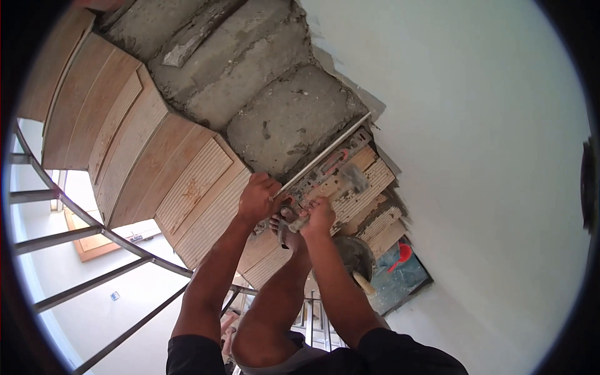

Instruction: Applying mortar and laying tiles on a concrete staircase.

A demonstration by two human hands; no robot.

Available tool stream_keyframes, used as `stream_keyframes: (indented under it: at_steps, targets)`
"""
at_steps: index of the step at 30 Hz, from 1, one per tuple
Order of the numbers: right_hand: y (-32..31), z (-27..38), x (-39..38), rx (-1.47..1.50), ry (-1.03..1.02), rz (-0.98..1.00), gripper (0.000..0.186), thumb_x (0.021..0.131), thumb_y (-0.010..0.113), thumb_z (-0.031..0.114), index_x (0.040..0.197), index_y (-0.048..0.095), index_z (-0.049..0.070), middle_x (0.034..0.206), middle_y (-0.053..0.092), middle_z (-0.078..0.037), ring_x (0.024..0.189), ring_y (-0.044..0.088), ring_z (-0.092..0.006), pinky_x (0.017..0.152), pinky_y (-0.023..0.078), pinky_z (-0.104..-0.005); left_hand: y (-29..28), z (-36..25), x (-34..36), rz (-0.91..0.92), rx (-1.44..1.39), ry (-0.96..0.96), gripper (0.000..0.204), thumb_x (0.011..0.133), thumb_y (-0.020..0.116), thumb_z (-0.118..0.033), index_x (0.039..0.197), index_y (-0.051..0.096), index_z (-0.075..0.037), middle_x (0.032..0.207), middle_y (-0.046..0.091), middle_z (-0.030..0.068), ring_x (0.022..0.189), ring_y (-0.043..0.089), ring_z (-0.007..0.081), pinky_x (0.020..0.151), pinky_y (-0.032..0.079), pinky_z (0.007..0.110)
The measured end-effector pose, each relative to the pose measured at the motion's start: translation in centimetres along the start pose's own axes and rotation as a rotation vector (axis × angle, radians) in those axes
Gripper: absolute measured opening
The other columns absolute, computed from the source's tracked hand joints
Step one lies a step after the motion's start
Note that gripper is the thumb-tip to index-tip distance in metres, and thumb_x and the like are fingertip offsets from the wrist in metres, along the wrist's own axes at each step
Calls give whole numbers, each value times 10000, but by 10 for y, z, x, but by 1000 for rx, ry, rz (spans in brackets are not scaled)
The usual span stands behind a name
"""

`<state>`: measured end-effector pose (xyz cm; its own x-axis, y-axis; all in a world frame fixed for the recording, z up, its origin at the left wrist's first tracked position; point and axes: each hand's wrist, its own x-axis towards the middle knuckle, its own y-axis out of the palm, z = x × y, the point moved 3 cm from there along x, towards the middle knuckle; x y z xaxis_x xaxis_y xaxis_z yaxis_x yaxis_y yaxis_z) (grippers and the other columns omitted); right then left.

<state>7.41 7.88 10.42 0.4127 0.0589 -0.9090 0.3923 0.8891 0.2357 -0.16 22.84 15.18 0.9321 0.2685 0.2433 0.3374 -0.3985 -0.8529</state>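
Note:
My right hand (317,215) is closed round the handle of a mallet (354,179), whose dusty grey head points up and to the right. My left hand (257,199) has its fingers curled at the left end of a long, narrow tile (325,151). That tile seems to stand on edge along the front of a bare concrete step (294,122), its pale upper edge showing. A dirty spirit level (334,162) with reddish parts lies along its near side. Under my hands are ribbed, wood-look stair tiles (365,187), partly covered by my foot.
Tiled steps (134,140) curve up to the left beside a metal railing (128,242). Rough concrete steps (231,56) rise beyond. A white wall (487,156) bounds the right. A dark bucket (356,255) and a red scoop-like tool (403,255) are below right.

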Motion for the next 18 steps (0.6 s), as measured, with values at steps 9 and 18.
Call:
stream_keyframes:
  at_steps: [9, 18]
  targets:
    - [-12, -18, -17, 100, 127, 28, 191, 1002, 578, 226, 881, 520, 90, 740, 492, -57, 542, 464, -215, 492, 442, -422, 6, 0, 3, 22, 61, -14, 203, 797, 838, -175, 830, 676, -58, 816, 644, 119, 857, 608, 353, 847, 486, 464]
    - [-31, -38, 16, 12, 129, 105, 218, 1023, 574, 260, 897, 536, 87, 724, 517, -70, 555, 509, -224, 516, 483, -454, 10, -2, -2, 36, 63, -26, 228, 819, 824, -206, 835, 658, -51, 824, 635, 148, 858, 604, 391, 841, 476, 486]
